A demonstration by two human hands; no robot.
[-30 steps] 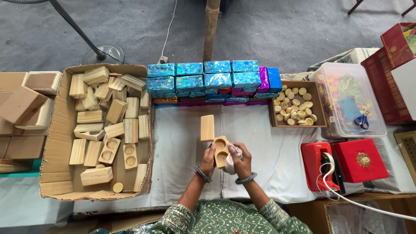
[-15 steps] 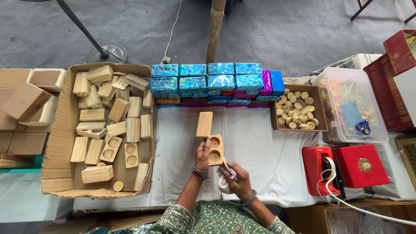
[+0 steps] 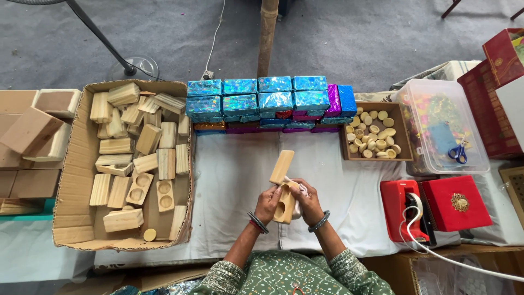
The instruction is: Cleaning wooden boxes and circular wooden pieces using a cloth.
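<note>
Both hands, left (image 3: 267,203) and right (image 3: 309,198), grip closed around a wooden block (image 3: 284,203) above the white-clothed tabletop (image 3: 234,180); grey carpet (image 3: 338,43) lies beyond.

shiny blue foil-wrapped boxes (image 3: 267,98), stacked in rows, beyond the hands | purple ones (image 3: 333,101) at that stack's right end | open brown cardboard carton (image 3: 68,180) left of the hands | red gift box with gold emblem (image 3: 456,203) to the right | clear plastic tub (image 3: 442,128) right, farther back
</note>
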